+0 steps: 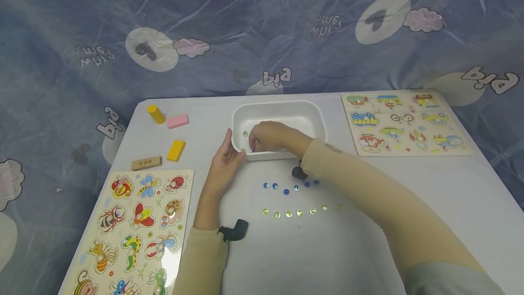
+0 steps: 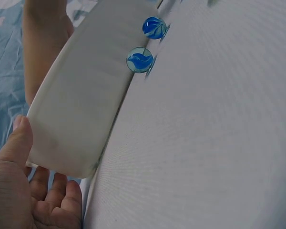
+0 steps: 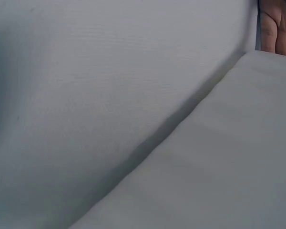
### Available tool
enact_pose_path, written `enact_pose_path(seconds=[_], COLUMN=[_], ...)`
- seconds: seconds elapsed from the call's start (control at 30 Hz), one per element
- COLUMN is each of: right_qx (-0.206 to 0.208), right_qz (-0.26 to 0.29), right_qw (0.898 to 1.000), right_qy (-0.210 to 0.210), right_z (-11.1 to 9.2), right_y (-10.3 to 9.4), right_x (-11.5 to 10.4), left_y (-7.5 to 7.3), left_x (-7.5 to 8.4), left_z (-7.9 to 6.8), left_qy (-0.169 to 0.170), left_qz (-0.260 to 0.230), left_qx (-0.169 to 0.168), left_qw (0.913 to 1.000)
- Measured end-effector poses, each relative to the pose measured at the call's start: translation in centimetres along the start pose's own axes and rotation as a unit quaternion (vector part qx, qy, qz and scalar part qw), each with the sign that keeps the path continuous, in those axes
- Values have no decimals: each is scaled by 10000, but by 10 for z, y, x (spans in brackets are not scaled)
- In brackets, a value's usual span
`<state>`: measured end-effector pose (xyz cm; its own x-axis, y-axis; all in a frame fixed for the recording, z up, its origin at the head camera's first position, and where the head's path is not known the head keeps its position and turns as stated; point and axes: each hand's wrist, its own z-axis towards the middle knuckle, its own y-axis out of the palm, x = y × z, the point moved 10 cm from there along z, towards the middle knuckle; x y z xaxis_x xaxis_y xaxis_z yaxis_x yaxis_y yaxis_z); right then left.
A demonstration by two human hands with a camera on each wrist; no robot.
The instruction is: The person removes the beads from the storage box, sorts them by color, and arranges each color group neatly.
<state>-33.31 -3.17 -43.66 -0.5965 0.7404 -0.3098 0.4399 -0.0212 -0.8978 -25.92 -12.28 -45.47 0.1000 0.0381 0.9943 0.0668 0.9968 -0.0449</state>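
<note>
A white plastic tray (image 1: 282, 106) stands at the back middle of the table. My left hand (image 1: 223, 167) grips its left end, thumb at the rim and fingers bent around the outside, as the left wrist view shows. My right hand (image 1: 272, 134) reaches down inside the tray at its front left, fingers curled downward. Its fingertips are mostly hidden, and I cannot tell what they hold. Beside it in the tray lies a pale green marble (image 1: 245, 134). In front of the tray run a row of blue-swirled marbles (image 1: 286, 191) and a row of yellow-green marbles (image 1: 300, 213).
An insect puzzle board (image 1: 141, 236) lies at the left front, a vehicle puzzle board (image 1: 405, 124) at the back right. Left of the tray are a yellow cylinder (image 1: 156, 114), a pink block (image 1: 178, 121), a yellow block (image 1: 176, 150) and a wooden block (image 1: 146, 163). A patterned blue sheet (image 1: 229, 22) hangs behind.
</note>
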Motion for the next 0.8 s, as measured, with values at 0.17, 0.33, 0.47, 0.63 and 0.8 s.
enact_pose_path(seconds=[0.17, 0.33, 0.47, 0.63, 0.8], right_qx=[216, 466, 682, 1088, 1415], right_qz=[-188, -406, -406, -226, -62], right_qw=[9996, 9973, 9949, 9917, 9891], right_qy=[-75, -405, -621, -652, -401], right_z=[-1, -7, -21, -52, -92], right_y=[-4, -14, -27, -51, -69], right_x=[1, -1, -4, -4, 9], left_y=[3, 5, 5, 2, 2], left_x=[-1, 2, 0, -8, 3], left_z=[1, 1, 1, 3, -2], left_qy=[-61, -9, 1, -12, -69], left_qz=[-24, -1, 20, -41, 108], left_qx=[-26, -61, -44, 33, 59], left_qw=[10000, 10000, 10000, 10000, 9999])
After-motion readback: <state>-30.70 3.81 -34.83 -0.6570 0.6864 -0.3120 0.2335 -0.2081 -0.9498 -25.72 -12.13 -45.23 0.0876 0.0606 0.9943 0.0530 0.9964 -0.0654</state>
